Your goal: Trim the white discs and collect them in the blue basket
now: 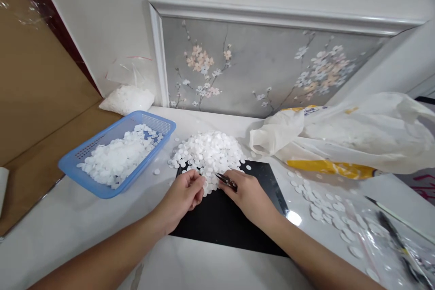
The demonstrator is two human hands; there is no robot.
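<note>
My left hand (186,191) is closed in a pinch over the near edge of a heap of small white discs (212,149). What sits between its fingertips, if anything, is too small to make out. Facing it, my right hand (246,190) grips a dark two-pointed hand tool (227,181), like tweezers or snips, its tips directed left toward the discs. A black flat mat (217,219) lies beneath both hands, and the heap covers its far edge and spreads onto the white tabletop.
A blue plastic basket (108,194) holds more white discs at left, before a clear bag (128,99) of white pieces. On the right are a large white-and-yellow plastic bag (340,138), scattered discs (317,206), a pale thin stick (401,219) and a dark pen-like tool (390,226).
</note>
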